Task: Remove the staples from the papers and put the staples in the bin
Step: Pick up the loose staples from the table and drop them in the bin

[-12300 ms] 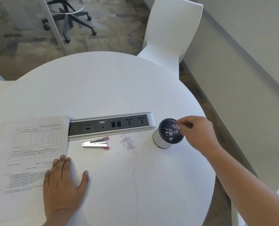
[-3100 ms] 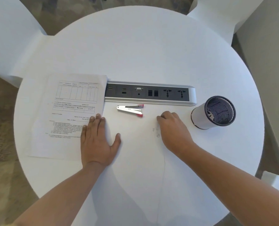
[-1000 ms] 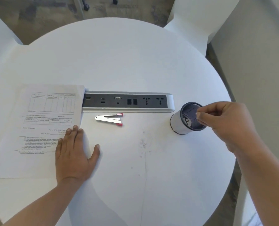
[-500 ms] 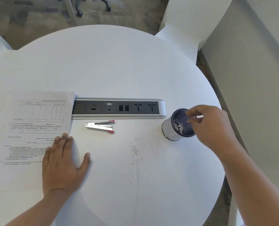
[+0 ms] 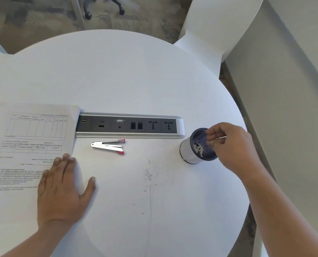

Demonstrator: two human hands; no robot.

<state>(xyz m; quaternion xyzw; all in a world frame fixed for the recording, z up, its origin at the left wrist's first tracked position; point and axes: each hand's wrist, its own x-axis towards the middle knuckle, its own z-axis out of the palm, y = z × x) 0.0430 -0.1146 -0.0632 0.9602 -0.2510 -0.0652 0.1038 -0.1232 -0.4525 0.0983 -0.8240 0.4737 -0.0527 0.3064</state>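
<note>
A small dark mesh bin (image 5: 187, 152) with a white wrap stands at the table's right side, with pale staples (image 5: 199, 149) lying inside it. My right hand (image 5: 230, 145) hovers over its mouth, fingertips pinched together above the mesh on staples too small to make out. My left hand (image 5: 61, 190) lies flat, fingers apart, on the right edge of the printed papers (image 5: 30, 143) at the left. A metal staple remover (image 5: 109, 146) with red tips lies between papers and bin. A few loose staples (image 5: 148, 175) remain on the table's middle.
A silver and black socket strip (image 5: 130, 125) runs across the round white table (image 5: 117, 75) just behind the remover. White chairs (image 5: 215, 25) stand at the far right and far left. A grey wall panel (image 5: 284, 89) is close on the right.
My right hand picked staples up from the table's middle and carried them right to the bin, dipping lower over its mouth in the last half second. My left hand stayed on the papers.
</note>
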